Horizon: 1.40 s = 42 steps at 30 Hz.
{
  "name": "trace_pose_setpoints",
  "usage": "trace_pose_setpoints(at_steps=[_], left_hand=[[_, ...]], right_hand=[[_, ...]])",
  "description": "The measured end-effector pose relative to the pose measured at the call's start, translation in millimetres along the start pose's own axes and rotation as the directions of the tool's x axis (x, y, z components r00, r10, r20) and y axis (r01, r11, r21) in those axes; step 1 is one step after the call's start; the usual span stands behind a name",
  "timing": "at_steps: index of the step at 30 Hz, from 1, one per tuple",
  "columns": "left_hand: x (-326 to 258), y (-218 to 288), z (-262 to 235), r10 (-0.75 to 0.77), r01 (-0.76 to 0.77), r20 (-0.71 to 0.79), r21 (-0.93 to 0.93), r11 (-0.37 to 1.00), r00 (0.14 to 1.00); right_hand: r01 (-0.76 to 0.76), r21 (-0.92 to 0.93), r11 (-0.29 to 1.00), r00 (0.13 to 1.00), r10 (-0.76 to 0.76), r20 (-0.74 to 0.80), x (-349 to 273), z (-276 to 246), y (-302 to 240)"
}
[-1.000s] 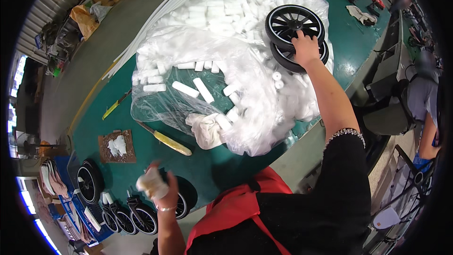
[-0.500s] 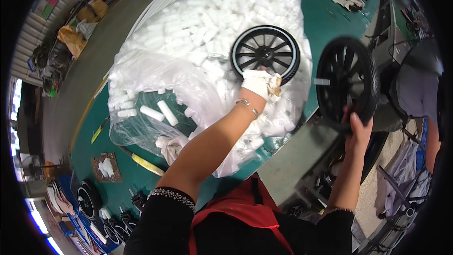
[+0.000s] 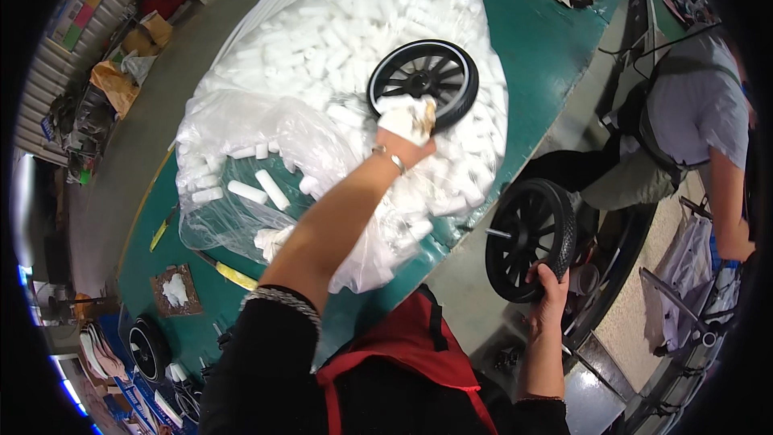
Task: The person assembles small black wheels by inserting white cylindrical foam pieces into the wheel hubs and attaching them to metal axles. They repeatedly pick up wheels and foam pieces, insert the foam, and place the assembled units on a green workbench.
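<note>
Now my left hand (image 3: 407, 125) is stretched across the green worktop (image 3: 555, 40), its grip clenched on a crumpled white cloth (image 3: 403, 118) pressed against the near rim of a black spoked wheel (image 3: 424, 80). That wheel lies flat on a big clear bag of white foam tubes (image 3: 322, 56), toward the worktop's right edge. My right hand (image 3: 547, 300) hangs off the worktop's right edge, its grip grasping a second black wheel (image 3: 531, 238) by the tyre, held upright. Another person (image 3: 692, 113) sits just beyond it.
</note>
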<state>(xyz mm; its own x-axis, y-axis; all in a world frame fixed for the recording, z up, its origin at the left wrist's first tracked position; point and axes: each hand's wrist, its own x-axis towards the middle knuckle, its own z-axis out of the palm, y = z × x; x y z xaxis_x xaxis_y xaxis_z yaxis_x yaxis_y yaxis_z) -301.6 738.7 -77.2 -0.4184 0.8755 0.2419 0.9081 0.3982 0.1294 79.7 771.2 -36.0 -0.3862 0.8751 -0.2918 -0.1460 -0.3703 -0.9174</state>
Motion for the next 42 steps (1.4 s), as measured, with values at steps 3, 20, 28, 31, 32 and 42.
trace_pose_setpoints(at_steps=[3,20,28,31,32,42], left_hand=[[14,6,-57,-0.140,0.083,-0.222,-0.246,0.966,0.965],[-566,-32,-334,-0.745,-0.218,0.032,-0.947,-0.236,0.667],[-795,94,-355,-0.986,0.003,-0.081,-0.997,0.081,-0.147],[-809,116,-351,-0.945,-0.099,-0.148,-0.978,0.183,-0.292],[-815,123,-348,-0.938,-0.135,-0.121,-0.976,0.173,-0.325],[-817,133,-333,-0.926,-0.085,-0.043,-0.993,0.080,-0.375]], right_hand=[[0.012,-0.034,0.999,0.999,-0.011,0.032,-12,-5,-5],[0.259,0.036,0.965,0.557,-0.180,0.811,-157,189,9],[0.632,-0.119,0.766,0.101,0.070,0.992,-320,416,133],[0.711,0.014,0.703,-0.052,0.033,0.998,-339,476,196],[0.711,0.017,0.703,-0.076,0.052,0.996,-346,493,213],[0.801,0.061,0.596,-0.188,0.154,0.970,-377,559,286]])
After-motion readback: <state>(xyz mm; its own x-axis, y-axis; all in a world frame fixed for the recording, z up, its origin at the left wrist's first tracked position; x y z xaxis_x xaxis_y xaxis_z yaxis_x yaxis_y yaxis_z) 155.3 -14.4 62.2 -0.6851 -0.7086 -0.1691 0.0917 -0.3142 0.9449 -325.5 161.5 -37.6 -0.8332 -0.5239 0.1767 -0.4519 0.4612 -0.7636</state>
